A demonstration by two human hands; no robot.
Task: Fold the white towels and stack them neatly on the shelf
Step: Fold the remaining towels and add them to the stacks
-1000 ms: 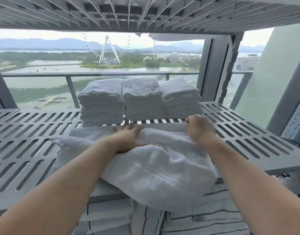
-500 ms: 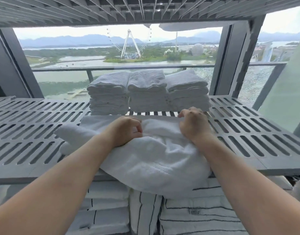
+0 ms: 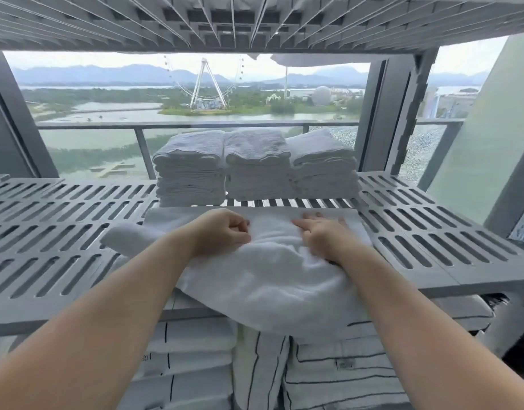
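**Both hands on a loose white towel at the shelf's front edge**

The unfolded towel [image 3: 269, 279] lies crumpled across the front of the slatted grey shelf [image 3: 62, 232]. Its far edge is laid straight and flat, and its near part sags over the shelf's lip. One corner trails off to the left.

The left hand [image 3: 225, 232] sits on the towel's far left part. Its fingers are curled in against the thumb and seem to pinch a fold of cloth. The right hand [image 3: 323, 236] lies just beside it, not touching, fingers straight and pressed flat on the towel, pointing left and away.

Behind the hands, at the back of the same shelf, stand three stacks of folded towels [image 3: 258, 170] side by side, close beyond the loose towel's far edge. Striped linens [image 3: 343, 374] are piled on the level below.
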